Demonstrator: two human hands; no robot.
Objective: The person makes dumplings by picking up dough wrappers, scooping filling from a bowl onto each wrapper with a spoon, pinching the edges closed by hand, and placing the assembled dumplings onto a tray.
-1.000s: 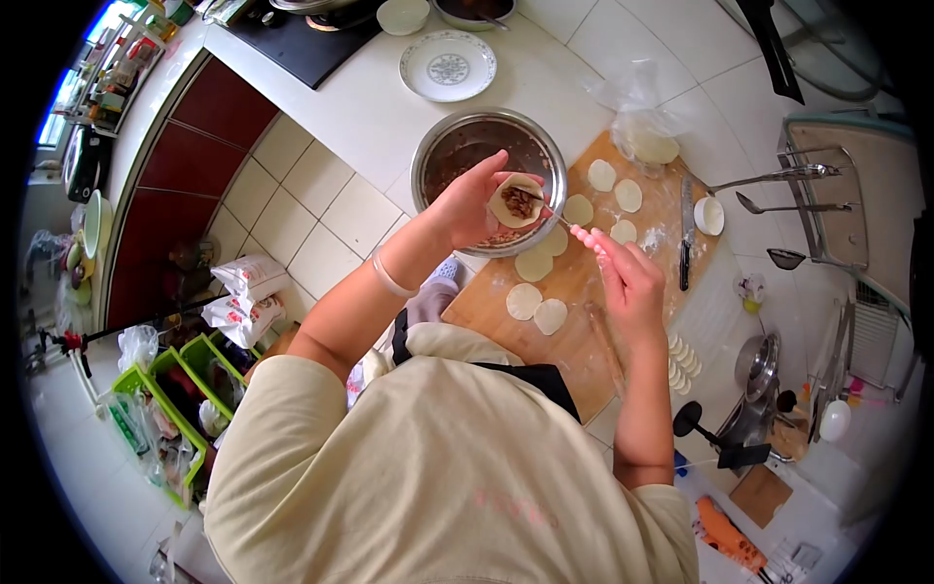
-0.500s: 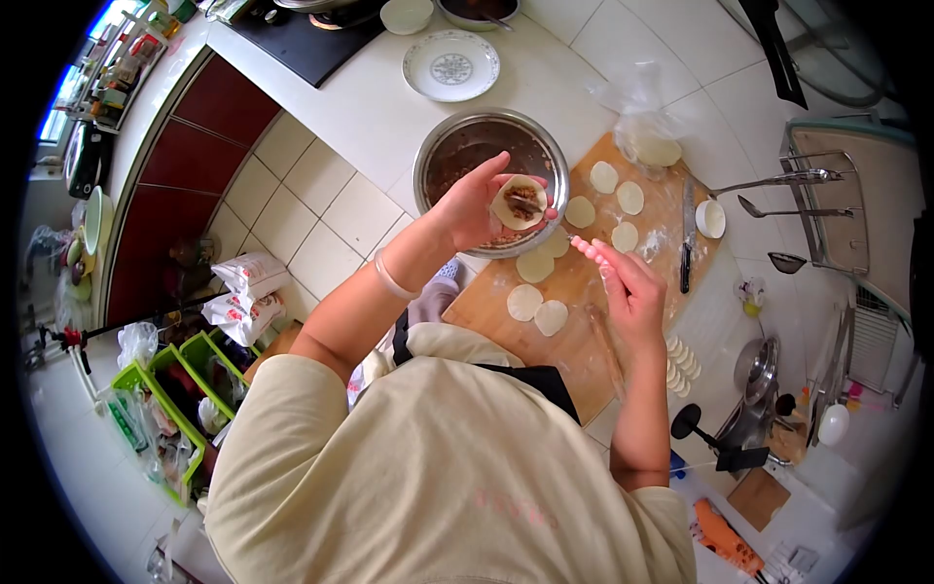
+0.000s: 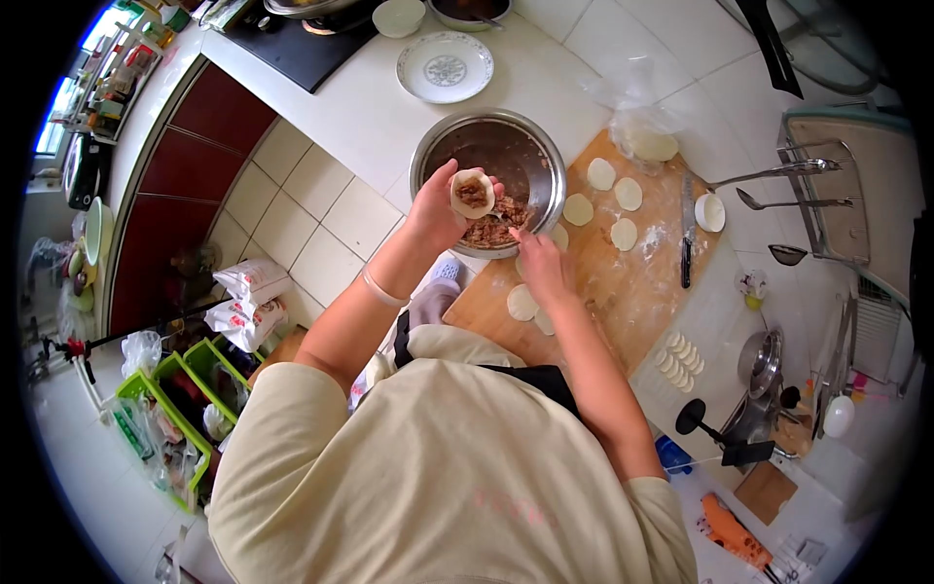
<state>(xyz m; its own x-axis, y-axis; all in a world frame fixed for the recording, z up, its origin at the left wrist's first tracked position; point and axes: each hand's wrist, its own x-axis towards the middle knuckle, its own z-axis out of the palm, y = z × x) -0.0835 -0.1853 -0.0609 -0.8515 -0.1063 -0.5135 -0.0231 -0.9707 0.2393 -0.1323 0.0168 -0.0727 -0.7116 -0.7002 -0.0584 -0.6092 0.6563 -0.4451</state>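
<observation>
Cupped in my left hand (image 3: 435, 216) is a round dumpling wrapper (image 3: 457, 182) with brown meat filling (image 3: 473, 193) in its middle. This hand is over the left part of a steel mixing bowl (image 3: 557, 161). My right hand (image 3: 545, 268) is closed around the handle of a spoon (image 3: 513, 233), most of which is covered by the fingers. The spoon's end reaches into the minced filling (image 3: 486, 234) at the bowl's near side. Flat wrappers (image 3: 578, 209) lie on the wooden board (image 3: 608, 282) beside the bowl, several of them partly behind my right hand and forearm.
A knife (image 3: 687, 238) and a small white bowl (image 3: 710, 212) are at the board's right. Folded dumplings (image 3: 679, 362) stand in rows on the counter. A patterned plate (image 3: 445, 68) sits beyond the mixing bowl, and ladles (image 3: 793, 203) hang from a rack at right.
My right hand has swung left from over the board to the bowl, bringing the spoon into the filling. My left hand has shifted slightly left with the filled wrapper.
</observation>
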